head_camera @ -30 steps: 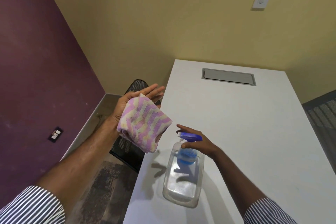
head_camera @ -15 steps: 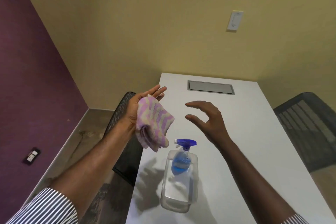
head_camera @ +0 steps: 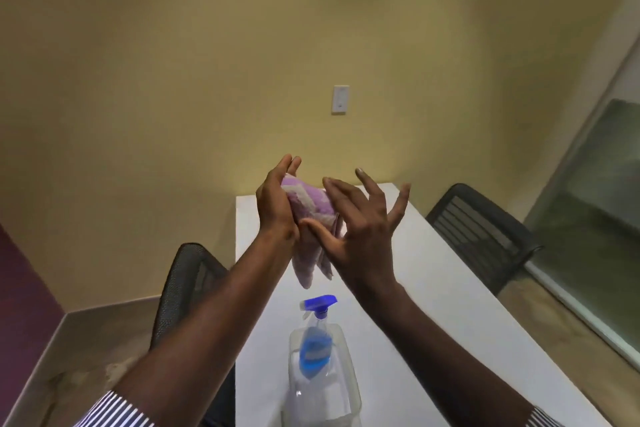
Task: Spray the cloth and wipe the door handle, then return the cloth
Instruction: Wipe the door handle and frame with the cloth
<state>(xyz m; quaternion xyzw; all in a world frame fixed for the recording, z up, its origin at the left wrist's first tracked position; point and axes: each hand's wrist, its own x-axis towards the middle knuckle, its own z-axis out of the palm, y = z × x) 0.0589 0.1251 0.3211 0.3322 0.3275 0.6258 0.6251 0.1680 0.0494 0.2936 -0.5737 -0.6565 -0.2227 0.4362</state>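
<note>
A folded pink, purple and cream cloth [head_camera: 306,210] lies in the palm of my left hand [head_camera: 275,208], raised above the white table [head_camera: 415,288]. Its lower corners hang down below the hand. My right hand [head_camera: 360,229] is beside it with fingers spread; its thumb and forefinger touch the cloth's right side. A spray bottle [head_camera: 317,333] with a blue trigger head and blue liquid stands in a clear plastic container [head_camera: 343,388] on the table's near left part, below both hands. No door handle is in view.
A black mesh chair [head_camera: 180,291] stands left of the table and another black mesh chair [head_camera: 481,232] stands right of it. A glass panel [head_camera: 595,218] runs along the right. A white wall switch [head_camera: 340,99] is on the yellow wall.
My right hand left the spray bottle, rose and came up against the cloth. My left hand lifted the cloth higher and toward the middle. The view tilted upward.
</note>
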